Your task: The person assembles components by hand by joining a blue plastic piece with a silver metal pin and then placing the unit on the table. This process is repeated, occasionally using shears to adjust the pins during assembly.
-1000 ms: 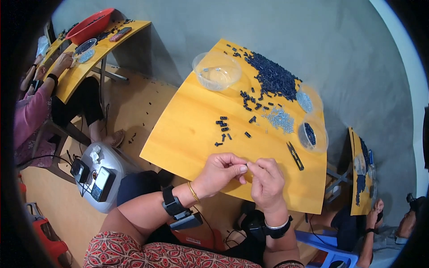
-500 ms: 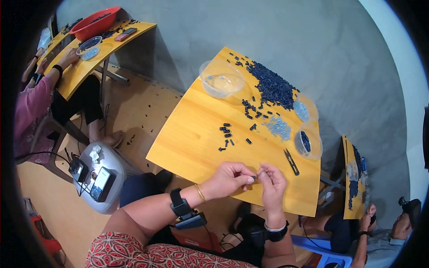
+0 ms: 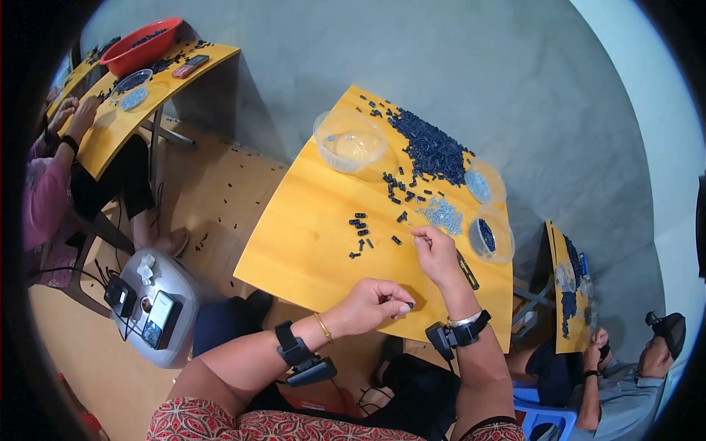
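Near the table's front edge, my left hand (image 3: 370,303) pinches a small black plastic piece (image 3: 409,304) between thumb and fingers. Farther in, my right hand (image 3: 434,253) is just short of a loose heap of small silvery metal parts (image 3: 443,215). Its fingers are drawn together, and whatever they may hold is too small to make out. A pair of black thread snips (image 3: 467,270) lies beside my right wrist, partly behind it. Several black pieces (image 3: 359,225) are grouped left of my right hand, and a single one (image 3: 396,240) sits closer to it.
A large heap of black pieces (image 3: 430,147) covers the yellow table's (image 3: 294,220) far side. A clear round tub (image 3: 349,143) stands far left. At the right edge are one bowl of silvery parts (image 3: 478,187) and another of black pieces (image 3: 488,235). Other people work at neighbouring tables.
My hands were together over the front edge. Now my right hand has moved away and forward to the silvery heap, while my left stays back with the black piece.
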Motion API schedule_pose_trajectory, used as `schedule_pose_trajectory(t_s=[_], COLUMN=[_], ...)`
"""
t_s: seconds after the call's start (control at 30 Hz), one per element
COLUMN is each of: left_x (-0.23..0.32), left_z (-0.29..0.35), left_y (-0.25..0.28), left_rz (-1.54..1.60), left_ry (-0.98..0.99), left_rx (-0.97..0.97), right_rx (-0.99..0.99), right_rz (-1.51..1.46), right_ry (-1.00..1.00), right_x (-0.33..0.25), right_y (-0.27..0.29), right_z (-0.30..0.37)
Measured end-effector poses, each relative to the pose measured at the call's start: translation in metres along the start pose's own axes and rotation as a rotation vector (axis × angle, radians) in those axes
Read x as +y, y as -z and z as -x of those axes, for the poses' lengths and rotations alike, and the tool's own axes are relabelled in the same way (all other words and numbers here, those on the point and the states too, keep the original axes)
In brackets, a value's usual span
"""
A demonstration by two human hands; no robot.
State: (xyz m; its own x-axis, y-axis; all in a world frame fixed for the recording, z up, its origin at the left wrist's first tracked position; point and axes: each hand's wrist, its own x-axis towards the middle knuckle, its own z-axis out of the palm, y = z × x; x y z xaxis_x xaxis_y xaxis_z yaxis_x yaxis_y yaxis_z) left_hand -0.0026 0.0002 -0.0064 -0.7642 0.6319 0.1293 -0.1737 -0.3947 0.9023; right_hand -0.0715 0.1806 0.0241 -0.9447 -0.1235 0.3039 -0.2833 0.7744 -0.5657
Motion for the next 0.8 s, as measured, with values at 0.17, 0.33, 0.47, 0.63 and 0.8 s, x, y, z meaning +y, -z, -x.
schedule_pose_trajectory(t_s=[0.17, 0.33, 0.47, 0.63, 0.8], left_x=[0.002, 0.004, 0.002, 0.001, 0.001], left_z=[0.001, 0.0, -0.001, -0.001, -0.001], left_y=[-0.001, -0.001, -0.001, 0.0, 0.001], left_rz=[0.079, 0.131, 0.155, 0.169, 0.144], left_ry=[0.002, 0.006, 0.0, 0.005, 0.032], left_rx=[0.033, 0.064, 0.073, 0.075, 0.038], right_rx=[0.051, 0.01, -0.117, -0.144, -0.079], right_rz=[0.144, 0.24, 0.278, 0.321, 0.169], right_ry=[0.098, 0.182, 0.225, 0.328, 0.278], right_x=[0.017, 0.012, 0.009, 0.011, 0.014], right_y=[0.009, 0.001, -0.01, -0.014, -0.004], right_z=[-0.024, -0.052, -0.061, -0.058, -0.056])
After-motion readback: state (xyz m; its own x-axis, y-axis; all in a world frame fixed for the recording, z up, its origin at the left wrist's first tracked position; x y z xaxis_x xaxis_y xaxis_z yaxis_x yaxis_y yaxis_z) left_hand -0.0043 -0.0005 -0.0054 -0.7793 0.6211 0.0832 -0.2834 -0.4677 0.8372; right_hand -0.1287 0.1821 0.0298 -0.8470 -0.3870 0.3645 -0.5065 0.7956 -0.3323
